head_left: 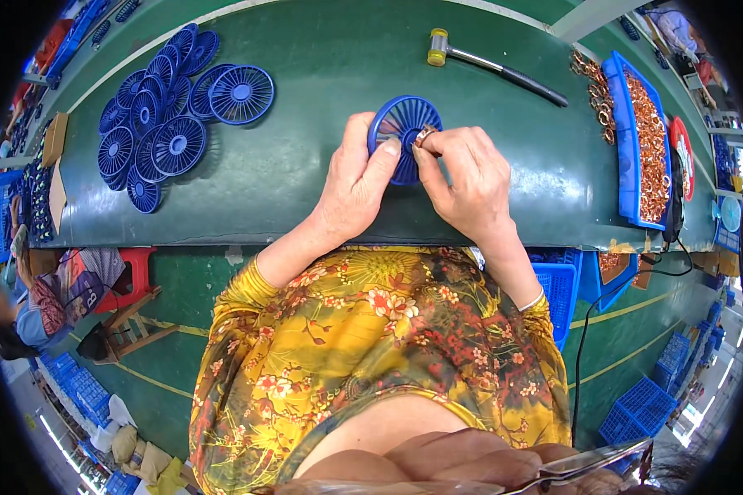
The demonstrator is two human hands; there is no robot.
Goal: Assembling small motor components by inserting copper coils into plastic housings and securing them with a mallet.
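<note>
A round blue plastic grille with spokes is tilted up over the green table, above its near edge. My left hand is closed around its left rim, with the thumb across the front. At the hub, my right hand pinches a small copper-coloured ring between thumb and fingers. The ring is at the middle of the grille; whether it sits on the hub, I cannot tell. Several more blue grilles lie in an overlapping heap on the left of the table.
A mallet with a yellow head and black handle lies at the far right. Loose copper rings lie beside a blue tray full of them. Blue crates stand below the table edge. At the left, another person sits near a red stool.
</note>
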